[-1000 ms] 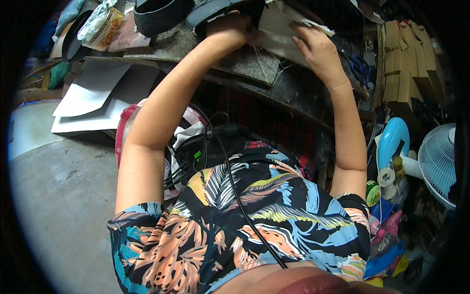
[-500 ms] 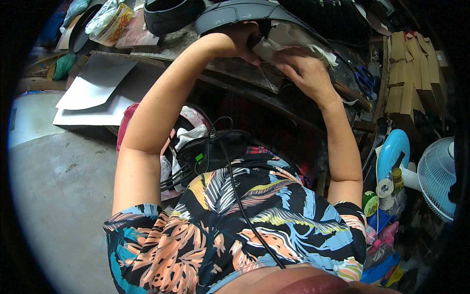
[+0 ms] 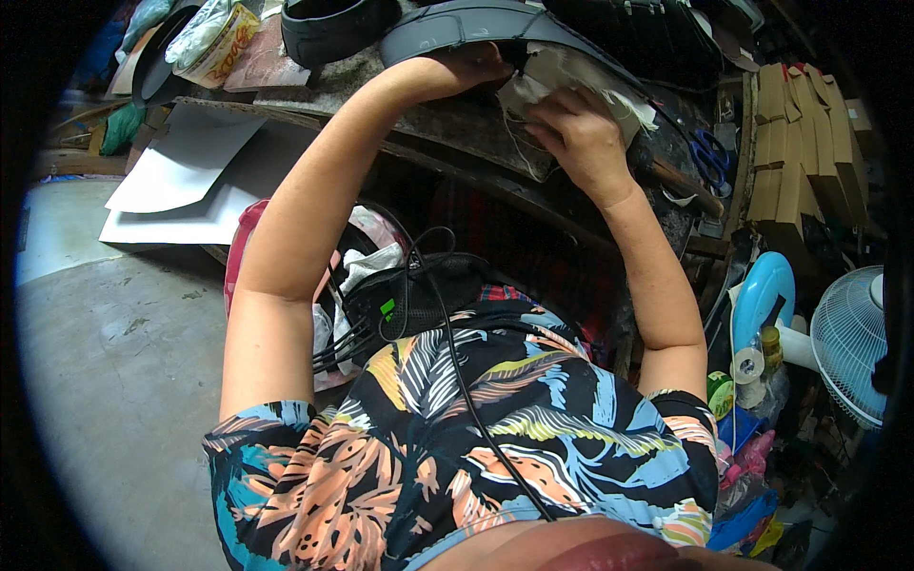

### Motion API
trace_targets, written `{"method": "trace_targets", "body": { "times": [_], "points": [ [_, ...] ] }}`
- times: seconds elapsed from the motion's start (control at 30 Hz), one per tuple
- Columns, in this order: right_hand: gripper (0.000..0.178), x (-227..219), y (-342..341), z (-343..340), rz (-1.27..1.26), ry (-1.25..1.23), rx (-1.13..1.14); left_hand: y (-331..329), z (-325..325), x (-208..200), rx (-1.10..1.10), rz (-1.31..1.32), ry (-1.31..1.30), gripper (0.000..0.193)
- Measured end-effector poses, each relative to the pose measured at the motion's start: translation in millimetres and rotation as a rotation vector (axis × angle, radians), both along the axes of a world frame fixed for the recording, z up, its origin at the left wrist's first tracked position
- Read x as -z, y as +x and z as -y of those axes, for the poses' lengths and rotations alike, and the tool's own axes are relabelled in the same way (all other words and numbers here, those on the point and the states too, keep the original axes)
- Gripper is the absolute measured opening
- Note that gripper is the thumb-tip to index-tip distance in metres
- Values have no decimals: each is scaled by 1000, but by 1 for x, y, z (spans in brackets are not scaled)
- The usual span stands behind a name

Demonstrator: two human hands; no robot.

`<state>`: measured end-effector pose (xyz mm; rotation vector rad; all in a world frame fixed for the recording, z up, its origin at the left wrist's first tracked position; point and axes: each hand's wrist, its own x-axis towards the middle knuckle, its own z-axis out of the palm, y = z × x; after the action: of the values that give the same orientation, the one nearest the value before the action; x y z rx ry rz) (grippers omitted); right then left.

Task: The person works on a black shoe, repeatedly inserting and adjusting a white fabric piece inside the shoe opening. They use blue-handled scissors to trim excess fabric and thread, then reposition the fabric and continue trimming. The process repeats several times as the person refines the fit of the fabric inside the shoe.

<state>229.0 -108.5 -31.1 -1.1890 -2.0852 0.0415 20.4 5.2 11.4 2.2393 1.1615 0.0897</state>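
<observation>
Right hand [image 3: 586, 147] moved left — grey band [image 3: 455, 27] lies lengthwise left to right.

The person has two hands: one left hand [image 3: 479, 67], one right hand [image 3: 583, 133]. By them are one grey band [image 3: 443, 27] and one pale cloth [image 3: 557, 67]. The bench [image 3: 457, 133] bears one black ring-shaped piece [image 3: 333, 38], one tub [image 3: 221, 49], one pair of scissors [image 3: 706, 152] and one wooden handle [image 3: 700, 193]. To the left are two white sheets [image 3: 181, 162] — one overlapping the other. To the right stands one fan [image 3: 847, 333]; several brown cartons [image 3: 785, 143] — too overlapped to count exactly — are stacked behind it.
</observation>
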Motion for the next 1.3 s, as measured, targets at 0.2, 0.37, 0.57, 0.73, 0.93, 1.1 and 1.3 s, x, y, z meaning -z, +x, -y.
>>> {"method": "trace_targets", "body": {
  "times": [0.2,0.37,0.57,0.73,0.93,1.1,1.3],
  "points": [
    [20,6,3,-1,-14,58,21,5,2,3,32,-97,112,35],
    [18,9,4,1,-138,-64,61,1,-2,13,97,-6,95,23],
    [14,7,7,-1,-282,-255,124,-2,-1,18,129,27,95,20],
    [12,-11,1,11,-25,24,-3,1,-2,19,141,12,92,21],
    [13,-56,77,43,-309,-158,11,-4,-4,26,84,39,114,22],
    [27,-42,176,26,292,-508,695,-8,6,22,61,97,86,28],
    [31,7,222,26,309,-753,653,-11,26,18,71,94,255,43]
  ]
}}
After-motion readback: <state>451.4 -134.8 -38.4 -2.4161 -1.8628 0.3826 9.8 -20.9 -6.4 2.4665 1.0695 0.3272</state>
